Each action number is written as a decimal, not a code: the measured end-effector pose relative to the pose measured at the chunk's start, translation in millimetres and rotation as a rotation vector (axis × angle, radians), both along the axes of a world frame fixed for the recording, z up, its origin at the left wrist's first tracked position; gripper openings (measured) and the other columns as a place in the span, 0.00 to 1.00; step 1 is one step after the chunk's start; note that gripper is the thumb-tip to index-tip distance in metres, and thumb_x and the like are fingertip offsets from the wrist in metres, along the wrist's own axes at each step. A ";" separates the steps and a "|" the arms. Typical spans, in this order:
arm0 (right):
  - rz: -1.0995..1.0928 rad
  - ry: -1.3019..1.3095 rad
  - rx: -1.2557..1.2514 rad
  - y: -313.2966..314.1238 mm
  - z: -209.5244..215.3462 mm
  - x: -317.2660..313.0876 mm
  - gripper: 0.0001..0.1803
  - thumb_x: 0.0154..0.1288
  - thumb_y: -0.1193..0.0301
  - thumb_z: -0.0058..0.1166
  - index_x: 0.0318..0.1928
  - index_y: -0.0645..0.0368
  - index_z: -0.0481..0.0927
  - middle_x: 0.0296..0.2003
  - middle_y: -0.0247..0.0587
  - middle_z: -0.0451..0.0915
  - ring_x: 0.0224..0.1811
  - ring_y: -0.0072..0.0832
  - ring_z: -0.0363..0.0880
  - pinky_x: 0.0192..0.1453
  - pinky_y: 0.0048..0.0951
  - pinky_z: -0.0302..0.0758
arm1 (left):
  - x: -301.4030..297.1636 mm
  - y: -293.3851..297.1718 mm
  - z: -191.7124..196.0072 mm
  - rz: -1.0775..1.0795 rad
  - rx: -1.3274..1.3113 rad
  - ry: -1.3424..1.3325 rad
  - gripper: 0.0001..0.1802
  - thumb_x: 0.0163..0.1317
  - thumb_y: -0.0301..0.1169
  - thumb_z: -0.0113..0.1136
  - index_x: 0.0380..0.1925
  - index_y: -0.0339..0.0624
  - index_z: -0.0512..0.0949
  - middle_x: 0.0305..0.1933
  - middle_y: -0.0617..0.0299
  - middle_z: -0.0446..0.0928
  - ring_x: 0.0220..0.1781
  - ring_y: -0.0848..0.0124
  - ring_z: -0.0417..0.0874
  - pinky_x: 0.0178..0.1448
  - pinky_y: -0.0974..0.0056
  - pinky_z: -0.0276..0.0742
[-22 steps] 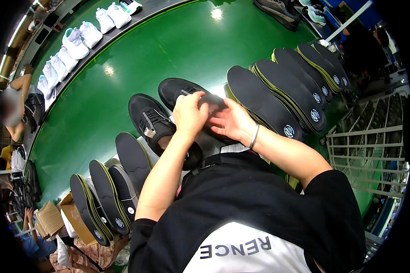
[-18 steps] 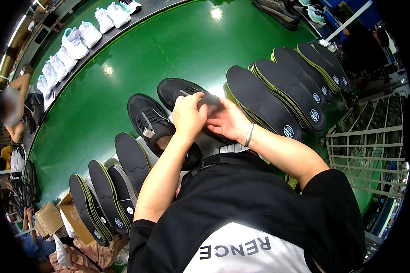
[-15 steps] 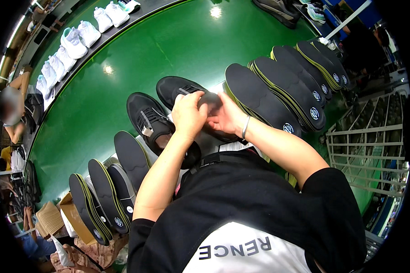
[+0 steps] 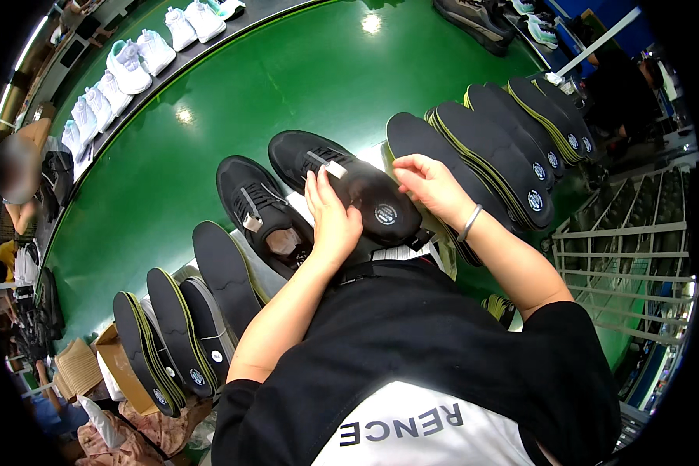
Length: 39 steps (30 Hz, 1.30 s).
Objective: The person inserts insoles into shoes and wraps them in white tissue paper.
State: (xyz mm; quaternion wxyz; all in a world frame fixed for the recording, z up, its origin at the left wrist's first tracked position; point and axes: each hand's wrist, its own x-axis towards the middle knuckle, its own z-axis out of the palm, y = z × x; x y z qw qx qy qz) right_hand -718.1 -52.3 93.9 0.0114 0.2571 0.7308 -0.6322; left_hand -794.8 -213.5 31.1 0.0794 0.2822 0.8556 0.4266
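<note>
Two black lace-up shoes lie side by side before me: the left shoe and the right shoe. Over the opening of the right one lies a dark insole with a round white mark at its heel; its front part is smeared by motion. My left hand rests along that shoe's side, fingers stretched by a pale tab, thumb apart at the insole's edge. At the insole's other edge, my right hand has curled, pinched fingers; what they hold, if anything, I cannot make out.
Stacks of black insoles with yellow-green edges stand close on the right and on the left. White shoes line a curved ledge beyond the green surface. A metal rack stands right; a person is far left.
My right hand has drawn back to the right, off the insole's middle. The left hand has opened and slid down along the shoe. The insole's heel mark now shows.
</note>
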 end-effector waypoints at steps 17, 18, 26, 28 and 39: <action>0.377 -0.160 0.631 -55.6 -40.8 -36.5 0.15 0.46 0.70 0.46 0.30 0.74 0.71 0.29 0.64 0.73 0.36 0.51 0.73 0.43 0.39 0.69 | 16.4 -99.3 45.1 0.271 -0.286 -0.001 0.21 0.53 0.43 0.55 0.33 0.33 0.73 0.24 0.50 0.77 0.28 0.60 0.80 0.32 0.63 0.73; 0.360 -0.099 0.612 -55.3 -41.2 -33.1 0.16 0.48 0.69 0.47 0.30 0.73 0.71 0.30 0.62 0.74 0.36 0.50 0.73 0.44 0.39 0.69 | 13.8 -95.5 42.8 0.263 -0.334 0.000 0.23 0.53 0.47 0.53 0.31 0.34 0.75 0.24 0.51 0.77 0.27 0.58 0.79 0.32 0.61 0.73; 0.254 -0.007 0.345 -57.1 -42.7 -13.1 0.26 0.58 0.58 0.44 0.46 0.71 0.69 0.38 0.57 0.74 0.41 0.44 0.73 0.46 0.33 0.68 | -25.6 -49.2 43.7 0.174 -0.678 0.109 0.34 0.45 0.58 0.55 0.27 0.31 0.70 0.21 0.49 0.76 0.26 0.57 0.79 0.29 0.59 0.74; 0.212 -0.016 0.218 -60.4 -57.3 -8.8 0.29 0.59 0.54 0.43 0.48 0.71 0.68 0.37 0.53 0.75 0.39 0.37 0.74 0.45 0.29 0.68 | -43.6 -51.4 45.4 0.203 -0.682 -0.031 0.36 0.41 0.53 0.61 0.35 0.29 0.66 0.28 0.46 0.76 0.32 0.55 0.79 0.35 0.58 0.74; -0.010 0.069 0.334 -28.8 -97.3 -2.6 0.21 0.58 0.66 0.46 0.47 0.68 0.67 0.43 0.51 0.68 0.38 0.33 0.72 0.44 0.29 0.70 | -154.8 -83.5 49.8 0.297 -0.630 -0.057 0.23 0.41 0.37 0.55 0.36 0.31 0.68 0.35 0.43 0.75 0.39 0.53 0.77 0.44 0.55 0.72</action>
